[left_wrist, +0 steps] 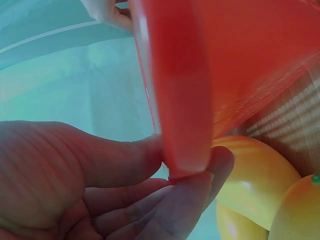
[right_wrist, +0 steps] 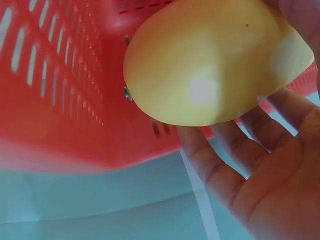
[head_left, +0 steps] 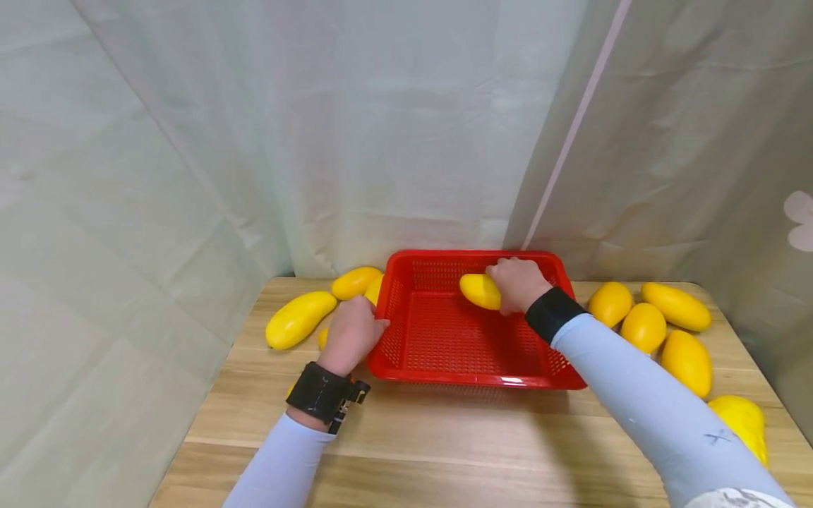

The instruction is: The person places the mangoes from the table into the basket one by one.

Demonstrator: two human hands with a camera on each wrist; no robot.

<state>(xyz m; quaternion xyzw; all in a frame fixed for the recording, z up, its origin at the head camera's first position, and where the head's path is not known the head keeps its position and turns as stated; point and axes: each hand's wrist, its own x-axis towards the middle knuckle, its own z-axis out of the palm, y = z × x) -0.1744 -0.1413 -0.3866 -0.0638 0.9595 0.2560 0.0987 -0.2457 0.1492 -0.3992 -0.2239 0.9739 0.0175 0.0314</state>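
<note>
A red plastic basket with perforated walls stands on the wooden table. My left hand pinches its left rim between thumb and fingers; the left wrist view shows the thumb on one side of the rim and the fingertips on the other. Inside the basket area, toward the back right, my right hand grips a yellow mango. Seen from the right wrist, this mango has a small green stem spot, with fingers curled along its side. Whether it touches the basket floor I cannot tell.
Left of the basket lie several yellow fruits, among them a long one and a rounder one. More yellow mangoes are grouped at the right, with a lumpy yellow fruit nearer the front. A pale curtain hangs behind the table.
</note>
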